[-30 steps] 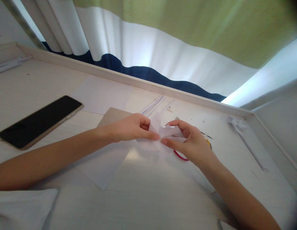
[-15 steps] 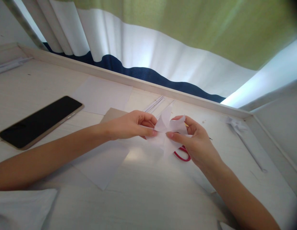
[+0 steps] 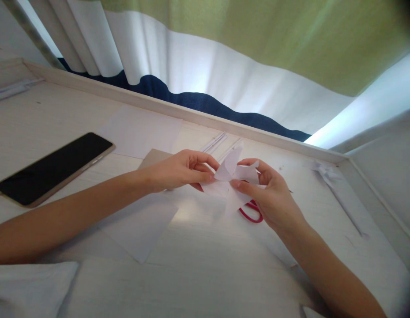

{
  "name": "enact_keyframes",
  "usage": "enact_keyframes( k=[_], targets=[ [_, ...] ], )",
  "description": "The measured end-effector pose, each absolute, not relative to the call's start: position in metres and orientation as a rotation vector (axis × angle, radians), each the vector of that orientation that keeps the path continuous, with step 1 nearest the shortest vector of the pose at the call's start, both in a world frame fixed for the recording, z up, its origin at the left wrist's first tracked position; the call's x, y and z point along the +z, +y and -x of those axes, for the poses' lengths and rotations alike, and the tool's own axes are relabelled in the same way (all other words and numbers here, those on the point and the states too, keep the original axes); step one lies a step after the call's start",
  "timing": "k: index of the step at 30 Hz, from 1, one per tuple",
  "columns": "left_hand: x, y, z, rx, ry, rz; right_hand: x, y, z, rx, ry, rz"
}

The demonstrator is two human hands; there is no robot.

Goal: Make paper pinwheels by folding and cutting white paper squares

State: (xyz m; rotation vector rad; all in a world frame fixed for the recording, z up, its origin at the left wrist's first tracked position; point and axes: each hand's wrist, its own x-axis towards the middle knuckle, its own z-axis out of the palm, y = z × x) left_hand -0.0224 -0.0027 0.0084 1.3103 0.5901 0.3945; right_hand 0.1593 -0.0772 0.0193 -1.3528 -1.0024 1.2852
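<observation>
A white paper flower (image 3: 228, 170) with several pointed, curling petals is held above the table between both hands. My left hand (image 3: 188, 168) pinches its left side, thumb in front and fingers bent behind. My right hand (image 3: 267, 185) grips it from the right, the thumb pressed near its centre and the fingers behind a curled petal. Below the right hand, the red handle of what looks like scissors (image 3: 253, 216) shows on the table; the rest is hidden. Thin white paper strips (image 3: 214, 142) lie just beyond the flower.
A black-screened phone (image 3: 55, 168) lies at the left. White paper sheets (image 3: 141, 128) (image 3: 141, 229) lie behind and in front of my left arm, beside a beige flat piece (image 3: 155, 158). At the right rests a paper flower on a stick (image 3: 340, 201). A raised ledge (image 3: 178, 111) borders the table before the curtain.
My left thumb has shifted slightly up and left along the paper, and the left hand has risen a little. The right hand stays almost still, its thumb near the flower's centre.
</observation>
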Motion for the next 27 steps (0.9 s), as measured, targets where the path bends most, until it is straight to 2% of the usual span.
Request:
enact_keyframes(
  k=[17, 24, 27],
  targets=[
    [0.011, -0.005, 0.02, 0.308, 0.654, -1.367, 0.023, -0.077, -0.159, 1.275, -1.062, 1.413],
    [0.009, -0.006, 0.018, 0.334, 0.719, -1.312, 0.024, -0.081, -0.159, 0.85, -1.463, 1.589],
    [0.009, -0.015, 0.017, 0.325, 0.73, -1.424, 0.025, -0.085, -0.156, 0.824, -1.617, 1.545]
  ],
)
